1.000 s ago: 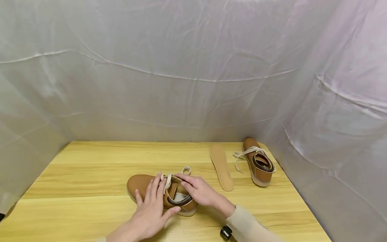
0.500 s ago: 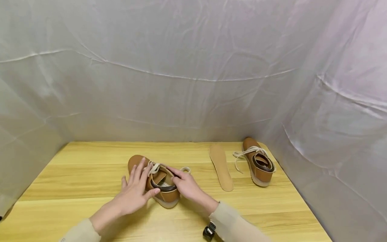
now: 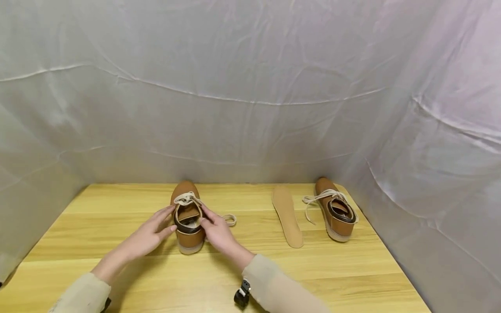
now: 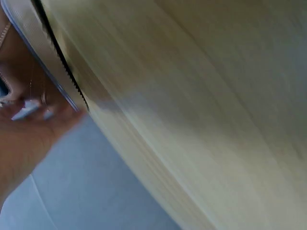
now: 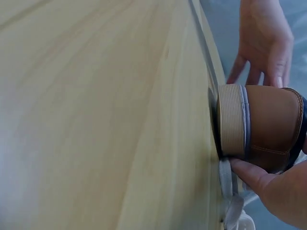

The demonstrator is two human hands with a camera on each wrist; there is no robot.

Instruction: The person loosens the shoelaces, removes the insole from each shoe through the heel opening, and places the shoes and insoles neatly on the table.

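Observation:
A brown lace-up shoe [image 3: 189,239] stands on its sole at the left middle of the table, toe toward the back curtain. Its cream laces [image 3: 187,198] are tied over the tongue, and a dark padded collar rings the opening. My right hand [image 3: 220,234] grips the shoe's right side, thumb at the collar and fingers along the outside. On the opposite side, my left hand [image 3: 146,234] touches the shoe with fairly straight fingers, its thumb near the heel. The right wrist view shows the heel [image 5: 273,120] between both hands; the left wrist view is blurred.
A tan insole [image 3: 287,217] lies flat right of the middle. Farther right, a matching brown shoe [image 3: 339,228] stands near the table's right edge, laces trailing left. A lace loop [image 3: 230,219] lies beside my right hand. Grey curtain [image 3: 250,130] encloses the back and sides.
The shoe has turned from pointing left to pointing toward the back, and has shifted left and away. Both hands have moved with it; the left has slid off its top to its side.

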